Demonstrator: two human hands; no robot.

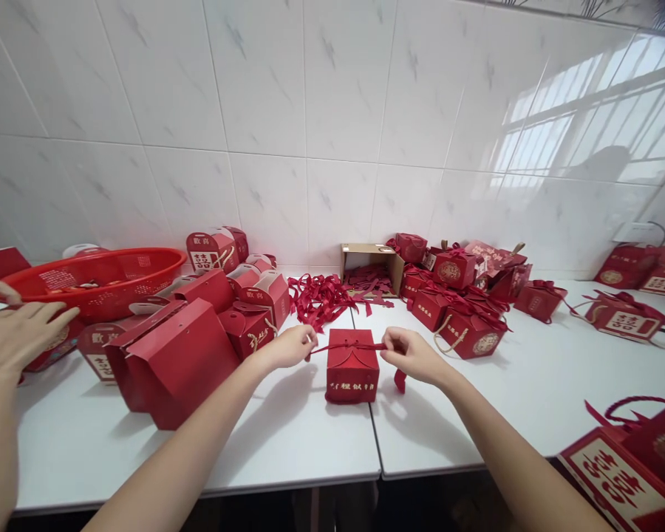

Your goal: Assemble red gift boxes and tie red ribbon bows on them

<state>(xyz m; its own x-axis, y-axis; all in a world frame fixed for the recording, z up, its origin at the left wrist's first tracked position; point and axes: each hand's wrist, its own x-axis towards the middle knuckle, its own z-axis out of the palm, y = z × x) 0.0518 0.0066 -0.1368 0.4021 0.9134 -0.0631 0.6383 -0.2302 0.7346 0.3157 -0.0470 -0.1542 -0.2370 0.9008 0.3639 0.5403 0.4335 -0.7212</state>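
A small red gift box (352, 375) with pale lettering on its front stands upright on the white table before me. Across its closed top runs a dark red ribbon (348, 345), crossed or knotted near the middle. My left hand (292, 346) pinches one end of the ribbon at the box's left. At the right, my right hand (413, 355) has its fingers closed on the other end, and a loose tail of ribbon hangs below it. Both hands are level with the box top and pull the ribbon fairly straight.
Another person's hands (30, 336) are at the far left by a red plastic basket (127, 258). Red boxes (185, 362) crowd the left. Loose ribbons (321, 299) and an open cardboard box (369, 255) lie behind. Ribboned boxes (471, 332) stand at right. The table's front edge (288, 485) is close.
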